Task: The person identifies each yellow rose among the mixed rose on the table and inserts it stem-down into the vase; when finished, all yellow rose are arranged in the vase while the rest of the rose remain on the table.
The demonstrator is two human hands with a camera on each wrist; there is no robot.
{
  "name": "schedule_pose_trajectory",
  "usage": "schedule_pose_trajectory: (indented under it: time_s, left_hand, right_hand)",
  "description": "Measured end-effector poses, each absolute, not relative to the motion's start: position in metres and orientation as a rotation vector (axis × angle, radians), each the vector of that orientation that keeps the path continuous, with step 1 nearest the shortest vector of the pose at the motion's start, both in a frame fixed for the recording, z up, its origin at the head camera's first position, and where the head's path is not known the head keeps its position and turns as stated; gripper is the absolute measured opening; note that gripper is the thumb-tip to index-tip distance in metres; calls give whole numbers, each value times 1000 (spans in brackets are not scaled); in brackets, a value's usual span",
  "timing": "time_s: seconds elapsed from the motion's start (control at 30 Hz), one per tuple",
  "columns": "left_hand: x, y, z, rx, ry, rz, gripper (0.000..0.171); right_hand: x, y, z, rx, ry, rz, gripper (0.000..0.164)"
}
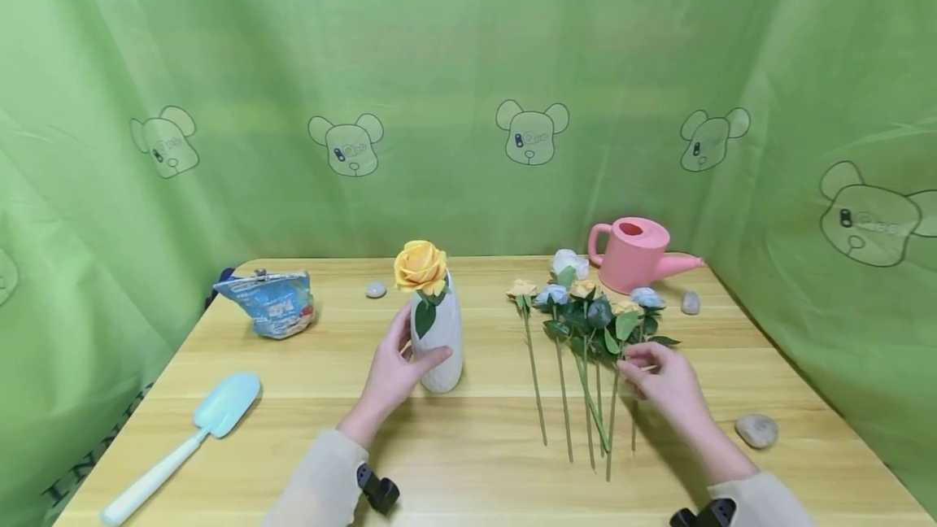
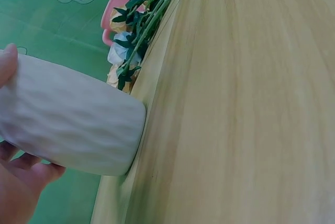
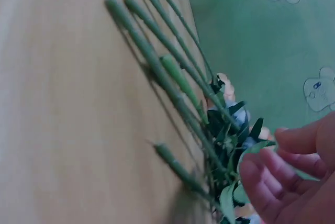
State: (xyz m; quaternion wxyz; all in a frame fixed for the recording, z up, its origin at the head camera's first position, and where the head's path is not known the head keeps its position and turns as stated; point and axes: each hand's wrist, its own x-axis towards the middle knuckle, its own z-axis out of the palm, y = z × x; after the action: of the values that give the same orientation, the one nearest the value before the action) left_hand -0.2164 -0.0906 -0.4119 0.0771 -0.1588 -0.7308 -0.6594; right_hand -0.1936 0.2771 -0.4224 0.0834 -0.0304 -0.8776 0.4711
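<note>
A white vase (image 1: 440, 340) with a wavy surface stands on the table, and a yellow rose (image 1: 420, 267) with green leaves shows at its mouth. My left hand (image 1: 398, 364) grips the vase from the left; in the left wrist view the thumb and fingers lie on opposite sides of it. Several artificial roses with long green stems (image 3: 157, 72) lie together on the right, their heads pale yellow, blue and white. Over their leaves and stems is my right hand (image 1: 662, 385), fingers bent, with a gap between thumb and fingertips in the right wrist view. Whether they touch a leaf is unclear.
Behind the roses stands a pink watering can (image 1: 635, 254). At left are a crumpled blue bag (image 1: 278, 305) and a light blue trowel (image 1: 225, 405). Stones lie about, including a grey one (image 1: 757, 430) near my right wrist. Green curtains (image 1: 468, 39) enclose the table.
</note>
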Motion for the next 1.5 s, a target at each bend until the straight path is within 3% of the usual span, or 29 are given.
schedule_pose_trajectory:
  time_s: [0.3,0.8,1.17,1.5]
  left_hand:
    - [-213,-93,-414,-430,-2243,-1953,79]
    - [-216,-90,-412,-446,-2239,-1968,82]
    - [-217,-92,-415,-440,-2241,-1960,83]
    - [-216,-92,-414,-444,-2243,-1966,83]
  right_hand:
    - [-189,272,-442,-396,-2579,1865,38]
    - [-200,272,-441,-546,-2555,1940,37]
    - [-195,279,-424,-532,-2473,2050,47]
    - [-190,273,-393,-264,-2461,1881,49]
